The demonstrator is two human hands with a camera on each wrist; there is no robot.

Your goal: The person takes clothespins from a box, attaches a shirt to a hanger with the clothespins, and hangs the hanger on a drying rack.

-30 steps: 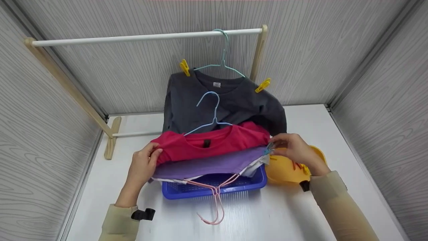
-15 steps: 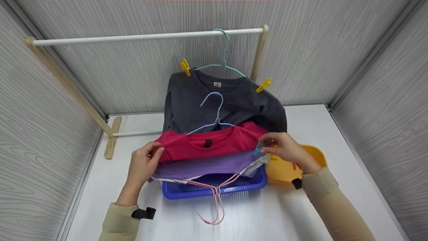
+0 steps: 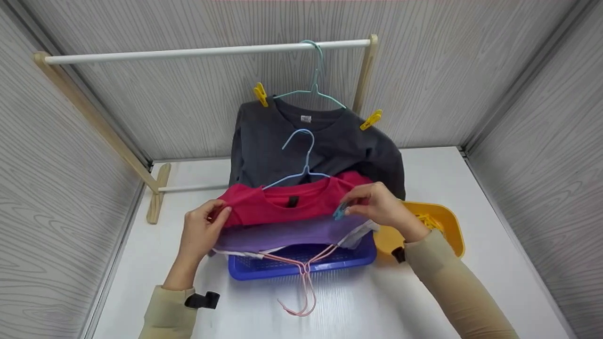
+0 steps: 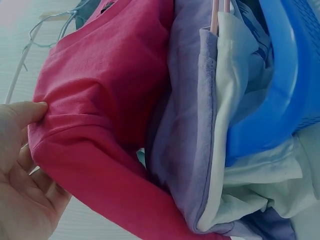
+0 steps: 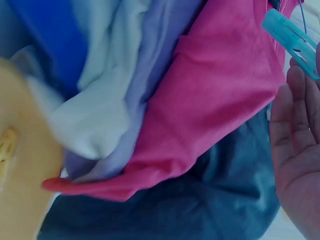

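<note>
The thumb and fingers of the right hand (image 3: pixel 378 203) pinch the blue clothespin (image 3: pixel 338 212), which sticks out to their left, over the red shirt (image 3: pixel 254 207). The left hand (image 3: pixel 201 230) pinches this shirt at its left shoulder.

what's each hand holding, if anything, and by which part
The left hand pinches the red shirt at its shoulder nearest that hand; the right hand pinches a blue clothespin by one end, the other sticking out.

Head view: I log bright, even light, glare on white tabletop (image 3: pixel 341 301) toward 6 o'clock. Right-wrist view: dimmer, bluish; yellow bin (image 5: pixel 30 200) blurred at 9 o'clock.
</note>
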